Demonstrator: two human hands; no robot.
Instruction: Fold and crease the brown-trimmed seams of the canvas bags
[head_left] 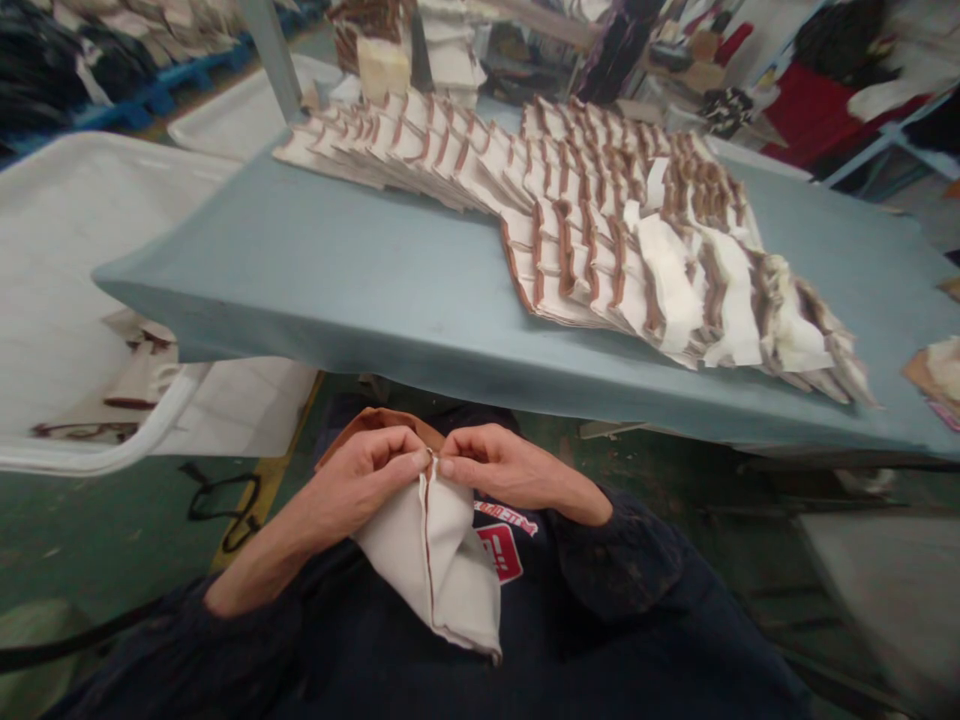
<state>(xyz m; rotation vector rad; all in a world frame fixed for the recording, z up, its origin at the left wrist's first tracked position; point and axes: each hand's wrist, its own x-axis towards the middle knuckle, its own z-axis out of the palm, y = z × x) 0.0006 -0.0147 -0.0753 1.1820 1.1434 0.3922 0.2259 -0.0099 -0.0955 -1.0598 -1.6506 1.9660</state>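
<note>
A cream fabric piece [457,570] with a brown seam down its middle and a brown part at its top hangs in front of my dark clothing. My left hand [375,475] pinches its upper edge just left of the seam. On the seam's other side, my right hand [502,465] pinches the same edge, its fingertips close to those of my left hand. A small detail between the fingertips is too small to make out.
Ahead is a table with a blue-grey cover [337,270], bearing rows of stacked cream and brown fabric pieces [577,250]. At the left stands a white bin [142,440] with fabric pieces inside. Behind it is another white container [225,110]. A black strap [217,490] lies on the floor.
</note>
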